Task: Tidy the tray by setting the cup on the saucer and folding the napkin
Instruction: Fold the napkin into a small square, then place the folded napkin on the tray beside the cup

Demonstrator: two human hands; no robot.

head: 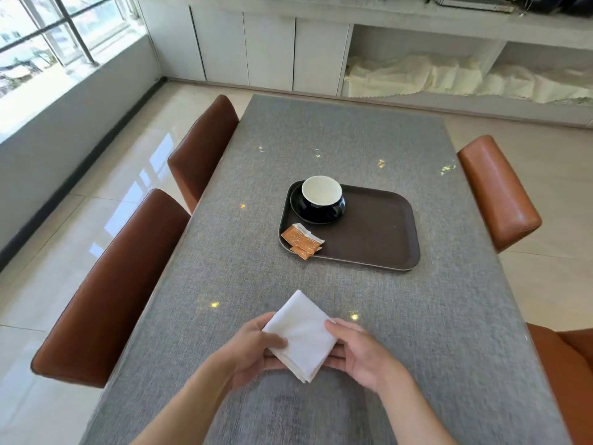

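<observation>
Already the cup [322, 198] sits on its saucer [296, 207] in the tray's [378, 232] far left corner, while nearer than the tray both hands, left hand [256, 346] and right hand [359, 348], pinch the folded napkin [300, 335] above the worktop [417, 316], probably to square its edges.

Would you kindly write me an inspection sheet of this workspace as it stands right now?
Surface: table under a grey woven cloth, with small glints of light on it.
Job's things: cup upright on saucer at the far left of the brown tray; white napkin folded to a square, off the tray.
Clutter: orange packets at the tray's near left corner.
Grippers: left hand and right hand hold the napkin by opposite sides.
Cables: nothing seen.
Surroundings: brown chairs on both sides, window to the left, white cabinets behind.
</observation>
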